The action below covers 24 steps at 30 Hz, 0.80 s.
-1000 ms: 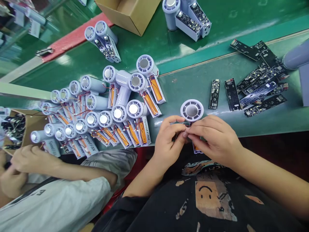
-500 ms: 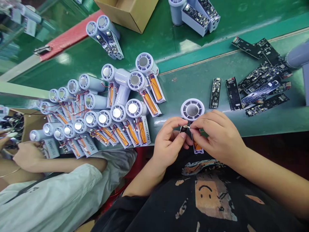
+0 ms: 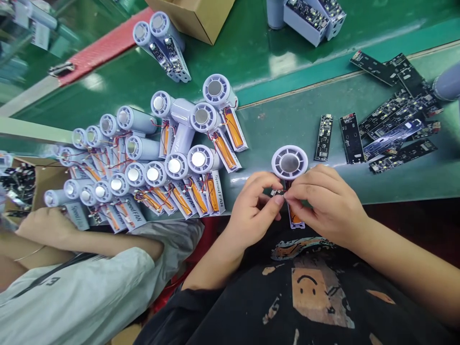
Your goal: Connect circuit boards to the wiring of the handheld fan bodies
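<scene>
A light purple fan unit [image 3: 289, 163] rests at the table's front edge, its round grille facing up. Its open handle, with an orange battery [image 3: 295, 218] inside, points toward my body. Left of the handle, my left hand [image 3: 256, 206] is closed on the end of a dark circuit board [image 3: 276, 192], mostly hidden by the fingers. My right hand [image 3: 318, 199] pinches thin wires with a small connector beside that board, just below the grille. The fingertips of both hands nearly meet.
Many fan units [image 3: 154, 173] with exposed batteries stand at left. Loose circuit boards [image 3: 397, 112] lie at right, two more nearer the fan. A cardboard box [image 3: 201, 19] and further fans stand behind. Another person's arm [image 3: 89, 242] rests at far left.
The board in my left hand has tipped lower between the fingers, and my right fingertips have moved slightly. The view has shifted a little. The other person's hand has moved slightly.
</scene>
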{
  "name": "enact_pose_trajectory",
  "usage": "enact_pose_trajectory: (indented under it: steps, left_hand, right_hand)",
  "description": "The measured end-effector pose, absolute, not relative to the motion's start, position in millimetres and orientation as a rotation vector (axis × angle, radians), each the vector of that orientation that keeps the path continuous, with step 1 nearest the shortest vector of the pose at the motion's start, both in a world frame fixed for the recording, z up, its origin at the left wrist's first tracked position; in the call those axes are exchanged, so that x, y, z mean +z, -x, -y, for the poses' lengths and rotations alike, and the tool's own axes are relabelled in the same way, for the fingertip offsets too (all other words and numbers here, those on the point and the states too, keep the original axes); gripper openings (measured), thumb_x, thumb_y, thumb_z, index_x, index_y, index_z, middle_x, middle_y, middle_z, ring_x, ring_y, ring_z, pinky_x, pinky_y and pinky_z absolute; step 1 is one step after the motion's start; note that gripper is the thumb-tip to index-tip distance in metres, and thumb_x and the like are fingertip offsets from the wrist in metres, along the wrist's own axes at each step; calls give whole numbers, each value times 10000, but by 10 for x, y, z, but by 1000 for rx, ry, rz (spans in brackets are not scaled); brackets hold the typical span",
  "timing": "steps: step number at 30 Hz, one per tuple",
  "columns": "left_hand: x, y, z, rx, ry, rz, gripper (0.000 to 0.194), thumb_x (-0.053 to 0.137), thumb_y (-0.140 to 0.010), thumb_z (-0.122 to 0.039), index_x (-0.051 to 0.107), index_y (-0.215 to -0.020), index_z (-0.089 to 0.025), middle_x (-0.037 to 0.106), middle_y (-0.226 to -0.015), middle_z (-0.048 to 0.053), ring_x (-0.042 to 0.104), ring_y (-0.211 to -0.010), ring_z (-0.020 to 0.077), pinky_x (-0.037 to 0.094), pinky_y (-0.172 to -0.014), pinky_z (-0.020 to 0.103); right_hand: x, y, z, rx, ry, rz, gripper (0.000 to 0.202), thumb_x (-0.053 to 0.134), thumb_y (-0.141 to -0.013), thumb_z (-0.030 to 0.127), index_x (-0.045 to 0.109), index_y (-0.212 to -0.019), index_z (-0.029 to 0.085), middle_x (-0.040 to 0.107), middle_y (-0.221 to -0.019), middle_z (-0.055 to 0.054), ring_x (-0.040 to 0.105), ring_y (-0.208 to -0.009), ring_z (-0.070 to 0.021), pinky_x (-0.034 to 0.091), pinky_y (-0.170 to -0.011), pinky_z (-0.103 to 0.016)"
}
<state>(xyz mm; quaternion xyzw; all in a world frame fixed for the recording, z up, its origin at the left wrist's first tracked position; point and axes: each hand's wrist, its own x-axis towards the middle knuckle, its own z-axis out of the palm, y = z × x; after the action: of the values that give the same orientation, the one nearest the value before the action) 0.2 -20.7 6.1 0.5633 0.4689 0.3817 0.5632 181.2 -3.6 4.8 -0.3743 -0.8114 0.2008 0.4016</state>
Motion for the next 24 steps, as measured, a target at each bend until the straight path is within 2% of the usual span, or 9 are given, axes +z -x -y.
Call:
enact_pose_trajectory:
  steps: [5,15,18,20,22,24]
  left_hand:
    - [76,18,143,823,-1411,-1088,160,592,-929,-300,559,-819,-187,500,-886,-11,445,-540,30,362,-414,154]
    - [37,-38,140,932,-1382,-1159,196,623,-908,-356,615,-788,-201,508,-870,13,448,-586,71,351,-446,195]
    - [23,-39,151,941,-1271,-1103,158,654,-888,-365,623,-898,-210,527,-906,13,442,-568,54,378,-454,178]
    - [7,-33,162,956,-1102,-1009,250,720,-836,-374,587,-980,-219,545,-928,4,446,-553,38,412,-469,164]
    - [-10,-26,176,964,-939,-938,325,778,-783,-349,556,-981,-217,571,-945,-5,476,-548,30,451,-483,155]
    - [-23,-24,191,967,-862,-943,290,784,-782,-306,567,-943,-202,611,-991,1,547,-580,37,508,-521,161]
  right_hand:
    - [5,-1866,11,467,918,2056,78,599,-918,155,649,-917,215,699,-817,-17,582,-797,-172,432,-744,-362]
    - [-9,-1830,35,567,1043,1961,60,632,-906,219,675,-875,247,723,-822,4,625,-804,-162,423,-764,-358]
    - [-3,-1817,58,569,1078,1903,82,625,-901,202,664,-841,243,726,-807,7,631,-774,-159,424,-752,-357]
    - [12,-1820,63,559,1100,1900,86,629,-894,203,658,-824,245,725,-796,9,632,-757,-161,420,-744,-360]
    - [29,-1822,66,525,1118,1923,103,627,-893,201,653,-804,246,723,-782,13,626,-747,-163,405,-736,-363]
    - [42,-1816,72,483,1129,1951,116,629,-890,196,649,-785,241,726,-780,17,615,-744,-163,387,-733,-366]
